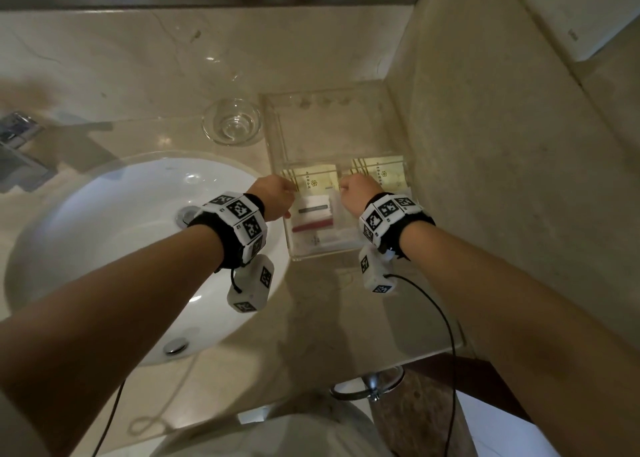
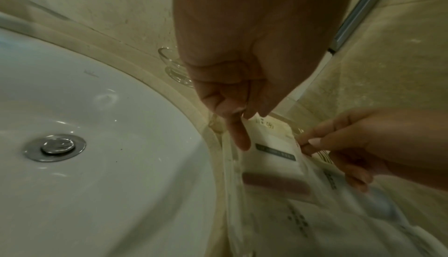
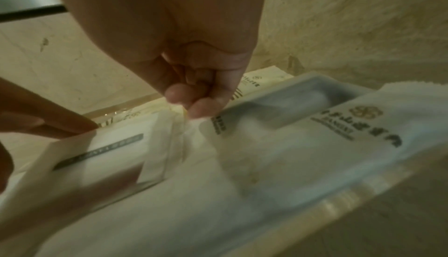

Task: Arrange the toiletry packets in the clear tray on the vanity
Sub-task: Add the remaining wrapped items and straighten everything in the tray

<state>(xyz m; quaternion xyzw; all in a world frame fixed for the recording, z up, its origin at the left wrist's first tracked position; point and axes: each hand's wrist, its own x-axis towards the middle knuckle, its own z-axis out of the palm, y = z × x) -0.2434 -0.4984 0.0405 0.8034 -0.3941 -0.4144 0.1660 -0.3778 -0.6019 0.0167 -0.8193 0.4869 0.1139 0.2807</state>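
Marble vanity (image 1: 145, 76), white sink (image 1: 104, 249) at left. Clear tray (image 1: 277, 134) by the right wall, just right of the sink; toiletry packets (image 1: 313, 214) lie in its near end, two yellow ones (image 1: 384, 172) behind. Glass dish (image 1: 232, 124) beside the tray. Left hand (image 1: 273, 197): index finger straight, touching the white packet's left edge. Right hand (image 1: 358, 193): fingertips (image 3: 201, 108) pinch that packet's right corner.
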